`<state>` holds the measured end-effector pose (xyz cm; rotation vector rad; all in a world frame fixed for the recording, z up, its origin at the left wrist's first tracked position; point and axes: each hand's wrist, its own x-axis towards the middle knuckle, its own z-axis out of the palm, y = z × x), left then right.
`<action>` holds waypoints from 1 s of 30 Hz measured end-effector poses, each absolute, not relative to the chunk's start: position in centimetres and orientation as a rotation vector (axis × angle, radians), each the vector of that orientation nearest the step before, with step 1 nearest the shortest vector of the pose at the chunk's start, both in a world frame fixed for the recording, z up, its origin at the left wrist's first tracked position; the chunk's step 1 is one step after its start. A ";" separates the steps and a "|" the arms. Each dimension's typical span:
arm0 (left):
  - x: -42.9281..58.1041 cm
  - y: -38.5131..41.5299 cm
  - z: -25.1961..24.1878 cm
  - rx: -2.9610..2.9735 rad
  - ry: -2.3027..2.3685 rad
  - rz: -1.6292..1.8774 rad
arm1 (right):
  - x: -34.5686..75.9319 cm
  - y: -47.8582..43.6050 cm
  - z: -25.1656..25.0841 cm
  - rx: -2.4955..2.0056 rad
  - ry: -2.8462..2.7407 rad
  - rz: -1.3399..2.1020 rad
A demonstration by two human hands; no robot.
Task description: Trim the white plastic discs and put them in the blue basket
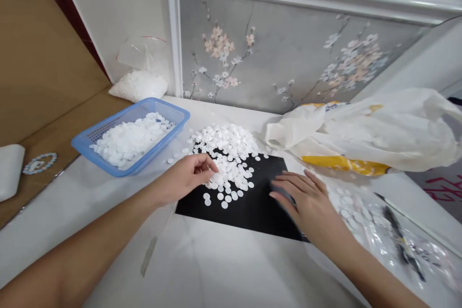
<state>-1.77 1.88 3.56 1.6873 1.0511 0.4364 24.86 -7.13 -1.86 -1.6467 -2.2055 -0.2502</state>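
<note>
Many small white discs point(231, 142) lie heaped on and behind a black mat point(267, 207), with several loose ones spread toward its front. At the heap's left side is my left hand point(191, 173), fingers curled and the thumb near the index finger. Whatever is in that pinch, if anything, is too small to make out. My right hand point(305, 199) hovers over or rests on the mat's right part, fingers stretched out and slightly blurred. A dark grey patch shows beneath those fingers; I cannot tell whether it is an object or shadow.
A blue basket point(132, 171) of white discs stands at left, with a clear bag point(140, 84) of white pieces behind. A white and yellow plastic bag point(361, 134) lies at right, near a black pen point(402, 240) and clear bags. A framed flower picture point(288, 48) leans at the back.
</note>
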 end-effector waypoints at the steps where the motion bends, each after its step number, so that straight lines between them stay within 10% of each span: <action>1: -1.9 1.8 3.5 1.825 1.065 0.367 | 24.2 -6.8 -1.4 -1.672 -2.187 -0.164; 17: 0.1 0.5 0.9 2.115 1.039 0.184 | 19.8 -5.9 -1.6 -1.509 -1.941 0.708; 30: -0.5 0.9 1.6 2.077 1.064 0.131 | 21.3 -5.5 -2.0 -1.553 -1.775 0.765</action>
